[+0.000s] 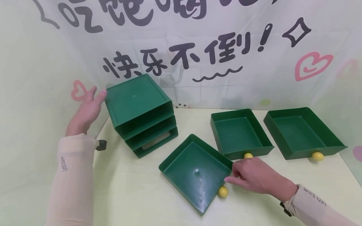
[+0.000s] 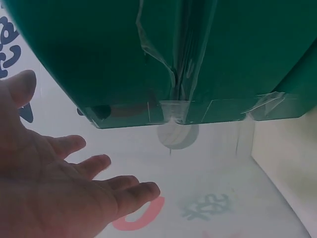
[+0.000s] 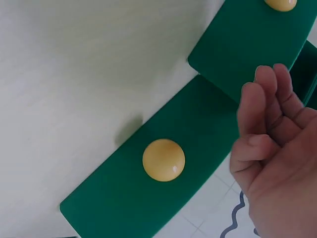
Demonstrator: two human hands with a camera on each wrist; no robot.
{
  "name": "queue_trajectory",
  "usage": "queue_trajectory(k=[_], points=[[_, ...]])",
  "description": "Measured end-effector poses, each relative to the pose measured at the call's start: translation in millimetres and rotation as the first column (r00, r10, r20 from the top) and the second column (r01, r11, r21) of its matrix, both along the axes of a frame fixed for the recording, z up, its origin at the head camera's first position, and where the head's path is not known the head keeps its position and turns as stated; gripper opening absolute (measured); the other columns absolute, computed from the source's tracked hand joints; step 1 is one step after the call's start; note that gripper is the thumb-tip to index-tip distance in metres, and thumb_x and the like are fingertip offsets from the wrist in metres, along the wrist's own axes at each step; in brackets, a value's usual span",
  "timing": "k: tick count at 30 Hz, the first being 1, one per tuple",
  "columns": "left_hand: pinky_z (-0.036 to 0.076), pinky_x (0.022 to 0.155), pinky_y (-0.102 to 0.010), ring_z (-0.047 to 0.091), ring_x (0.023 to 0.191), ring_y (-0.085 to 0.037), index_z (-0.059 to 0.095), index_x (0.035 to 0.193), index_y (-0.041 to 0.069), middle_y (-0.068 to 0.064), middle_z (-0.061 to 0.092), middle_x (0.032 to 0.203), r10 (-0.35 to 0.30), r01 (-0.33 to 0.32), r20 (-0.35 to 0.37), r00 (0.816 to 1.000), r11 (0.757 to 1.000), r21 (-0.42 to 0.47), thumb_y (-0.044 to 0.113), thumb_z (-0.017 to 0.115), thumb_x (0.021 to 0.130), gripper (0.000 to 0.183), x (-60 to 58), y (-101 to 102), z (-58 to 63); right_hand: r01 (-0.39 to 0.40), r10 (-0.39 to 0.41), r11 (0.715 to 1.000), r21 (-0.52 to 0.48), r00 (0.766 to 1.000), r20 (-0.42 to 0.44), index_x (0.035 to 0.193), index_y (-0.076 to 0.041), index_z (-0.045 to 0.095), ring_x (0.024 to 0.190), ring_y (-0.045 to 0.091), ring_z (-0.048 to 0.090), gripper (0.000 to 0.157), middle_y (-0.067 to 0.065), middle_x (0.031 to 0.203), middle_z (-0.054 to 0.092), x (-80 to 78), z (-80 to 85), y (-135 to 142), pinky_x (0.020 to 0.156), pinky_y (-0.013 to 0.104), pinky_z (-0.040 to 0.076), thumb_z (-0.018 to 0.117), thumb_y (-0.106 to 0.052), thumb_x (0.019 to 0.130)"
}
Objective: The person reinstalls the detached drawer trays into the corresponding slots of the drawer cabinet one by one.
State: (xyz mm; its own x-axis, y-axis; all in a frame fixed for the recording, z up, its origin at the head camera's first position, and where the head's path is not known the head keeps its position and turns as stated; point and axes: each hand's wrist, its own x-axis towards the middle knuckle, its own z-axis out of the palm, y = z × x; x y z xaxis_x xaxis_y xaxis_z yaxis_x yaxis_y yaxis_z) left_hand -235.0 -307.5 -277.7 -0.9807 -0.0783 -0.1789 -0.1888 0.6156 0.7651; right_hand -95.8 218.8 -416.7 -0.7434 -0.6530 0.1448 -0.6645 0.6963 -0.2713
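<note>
My left hand (image 1: pixel 87 111) is at the left side of a green cabinet (image 1: pixel 138 97) with stacked slots, fingers spread near its upper left edge. In the left wrist view the palm (image 2: pixel 64 193) faces up beside the cabinet, whose joints carry clear tape; I cannot tell whether it touches. My right hand (image 1: pixel 258 177) hovers over the right corner of the nearest green drawer (image 1: pixel 195 175), beside its yellow knob (image 1: pixel 223 191). Its fingers are loosely bent, with no clear grip on the rim in the right wrist view. Behind it lies the middle drawer (image 1: pixel 236 133).
A third green drawer (image 1: pixel 297 131) with a yellow knob (image 1: pixel 318 156) lies at the right. The pale table (image 1: pixel 135 194) meets a printed wall sheet (image 1: pixel 223 91) at the back. Something pale (image 1: pixel 155 141) shows inside the cabinet's lowest slot.
</note>
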Motion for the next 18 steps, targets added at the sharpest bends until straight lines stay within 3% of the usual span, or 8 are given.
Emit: queue_trajectory(k=[3, 7, 12, 18], points=[[-0.002, 0.112, -0.075, -0.019, 0.152, -0.036, -0.020, 0.156, 0.032, 0.004, -0.025, 0.165, -0.007, 0.007, 0.010, 1.000, 1.000, 0.003, 0.081, 0.028, 0.089, 0.097, -1.5, -2.3, -1.5, -0.033, 0.031, 0.999, -0.027, 0.998, -0.054, 0.060, -0.030, 0.044, 0.049, -0.008, 0.021, 0.044, -0.022, 0.057, 0.027, 2.5, -4.0, 0.1, 0.047, 0.013, 0.020, 0.064, -0.055, 0.091], [-0.001, 0.112, -0.076, -0.018, 0.152, -0.036, -0.020, 0.156, 0.036, 0.007, -0.025, 0.165, -0.030, 0.029, 0.039, 0.999, 0.999, 0.018, 0.082, 0.029, 0.088, 0.095, -4.0, -3.3, -2.5, -0.063, 0.061, 0.997, -0.050, 0.997, -0.055, 0.060, -0.030, 0.043, 0.051, -0.009, 0.021, 0.045, -0.023, 0.057, 0.027, 8.8, -8.5, -0.6, 0.049, 0.012, 0.020, 0.064, -0.055, 0.091], [0.001, 0.117, -0.070, -0.007, 0.153, -0.042, -0.022, 0.156, 0.032, 0.007, -0.026, 0.164, -0.061, 0.058, 0.057, 0.997, 0.997, 0.055, 0.078, 0.032, 0.091, 0.097, -7.5, -4.4, -6.0, -0.096, 0.092, 0.993, -0.063, 0.994, -0.065, 0.061, -0.031, 0.046, 0.053, -0.010, 0.025, 0.043, -0.024, 0.059, 0.029, 17.1, -16.3, -4.3, 0.050, 0.008, 0.021, 0.065, -0.056, 0.090], [0.006, 0.119, -0.067, -0.010, 0.154, -0.039, -0.023, 0.156, 0.026, 0.003, -0.025, 0.165, -0.069, 0.065, 0.054, 0.996, 0.995, 0.081, 0.074, 0.032, 0.094, 0.095, -11.0, -2.9, -10.5, -0.099, 0.100, 0.994, -0.049, 0.995, 0.023, 0.066, -0.029, 0.053, 0.054, -0.009, 0.029, 0.040, -0.023, 0.060, 0.031, 22.1, -22.9, -10.1, 0.051, 0.010, 0.026, 0.061, -0.057, 0.092]])
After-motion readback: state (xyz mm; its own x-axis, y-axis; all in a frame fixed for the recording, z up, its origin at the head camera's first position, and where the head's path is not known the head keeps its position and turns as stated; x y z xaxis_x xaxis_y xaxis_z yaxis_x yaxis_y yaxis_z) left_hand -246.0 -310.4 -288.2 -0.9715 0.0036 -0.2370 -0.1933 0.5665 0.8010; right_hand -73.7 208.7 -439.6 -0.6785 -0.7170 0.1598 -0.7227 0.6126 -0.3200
